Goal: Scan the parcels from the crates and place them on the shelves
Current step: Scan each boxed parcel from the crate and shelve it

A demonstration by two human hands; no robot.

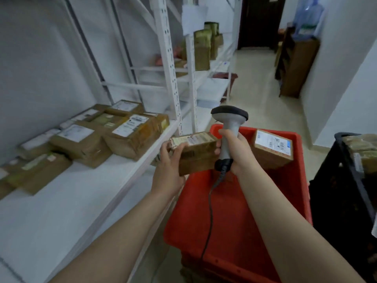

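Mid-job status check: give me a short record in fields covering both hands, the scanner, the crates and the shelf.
left hand: grips the small brown parcel by its left end, label facing up
right hand: fingers curled round the handle of the scanner, held upright just right of that parcel
red crate: below the hands; one labelled parcel leans in its far right corner
black crate: at right, parcels inside
shelf: at left, several brown parcels lying on it
scan done: cannot tell
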